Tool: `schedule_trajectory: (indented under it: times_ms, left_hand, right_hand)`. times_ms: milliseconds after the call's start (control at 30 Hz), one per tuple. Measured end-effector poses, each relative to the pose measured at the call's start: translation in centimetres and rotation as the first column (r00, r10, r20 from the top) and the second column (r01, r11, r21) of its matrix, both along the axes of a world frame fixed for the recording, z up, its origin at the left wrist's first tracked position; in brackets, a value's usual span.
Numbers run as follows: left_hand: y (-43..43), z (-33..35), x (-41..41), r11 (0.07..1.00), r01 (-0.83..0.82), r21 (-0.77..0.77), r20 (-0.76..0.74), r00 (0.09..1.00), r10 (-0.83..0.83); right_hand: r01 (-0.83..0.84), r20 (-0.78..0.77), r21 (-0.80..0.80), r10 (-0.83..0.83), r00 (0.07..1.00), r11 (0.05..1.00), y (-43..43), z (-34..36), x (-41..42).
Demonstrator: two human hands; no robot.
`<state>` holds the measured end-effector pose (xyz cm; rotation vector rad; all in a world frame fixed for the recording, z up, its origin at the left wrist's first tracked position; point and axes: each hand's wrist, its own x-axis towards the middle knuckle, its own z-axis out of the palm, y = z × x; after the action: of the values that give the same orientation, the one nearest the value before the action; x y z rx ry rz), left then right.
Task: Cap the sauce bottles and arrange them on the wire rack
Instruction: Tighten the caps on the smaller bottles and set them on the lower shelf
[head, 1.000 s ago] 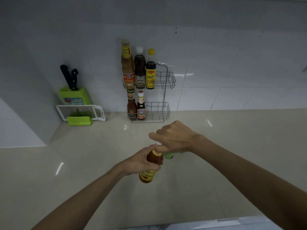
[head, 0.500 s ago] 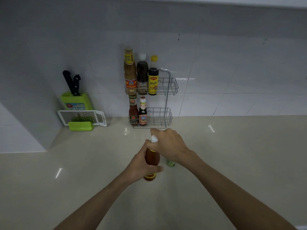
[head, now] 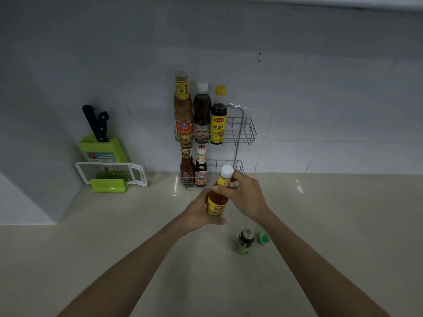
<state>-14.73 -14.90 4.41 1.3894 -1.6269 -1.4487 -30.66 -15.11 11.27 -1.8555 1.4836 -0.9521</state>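
Big pale counter (head: 114, 259) below, white tiled wall (head: 332, 99) behind; wire rack (head: 246, 131) against the wall, two shelves; up top, three capped bottles in a row, tall brown bottle (head: 183, 110) on the left, dark bottle (head: 202, 113) in the middle, yellow-cap bottle (head: 218, 117) on the right, empty room on that shelf to the right of them; down low, red bottle (head: 187, 165) and small dark bottle (head: 201, 169) side by side at the left end.

Off to the left, green knife block (head: 104, 149) with two black handles sticking up; white grater (head: 109, 172) leaning in front of it, green box (head: 108, 186) at its foot.

Near the middle, orange bottle (head: 217, 197) with a white cap on, held up off the counter, tipped a bit to the right, right in front of the low shelf; left hand (head: 196, 213) wrapped tight round its lower half; right hand (head: 246, 197) closed round its neck, just under the cap.

Closer in and to the right, little green bottle (head: 245, 241) standing on the counter with no cap on; green cap (head: 264, 238) lying just beside it on the right, not touching that can be told.
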Motion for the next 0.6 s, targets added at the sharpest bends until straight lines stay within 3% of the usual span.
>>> schedule_trajectory:
  times_ms: [100, 167, 400, 600]
  left_hand:
    - [-3.7, -0.3, 1.4, 0.999, 0.026, 0.041, 0.217, 0.975, -0.035]
    - [-5.5, -0.6, 2.1, 0.998, -0.012, 0.065, 0.281, 0.960, -0.007]
    - [-10.7, -1.9, 2.1, 0.995, -0.095, 0.008, 0.249, 0.964, 0.090]
    - [-11.5, -3.3, 1.5, 0.991, -0.131, -0.005, 0.172, 0.977, 0.130]
  right_hand:
    - [0.130, 0.112, -0.010, -0.128, 0.985, 0.992, -4.1, -1.6, 0.1]
    - [0.228, 0.152, -0.019, -0.223, 0.963, 0.973, -6.4, -3.1, 0.3]
    - [0.256, 0.258, -0.097, -0.224, 0.940, 0.962, -11.2, -8.4, 2.1]
    - [0.203, 0.132, -0.059, -0.194, 0.972, 0.977, -13.9, -10.4, 2.6]
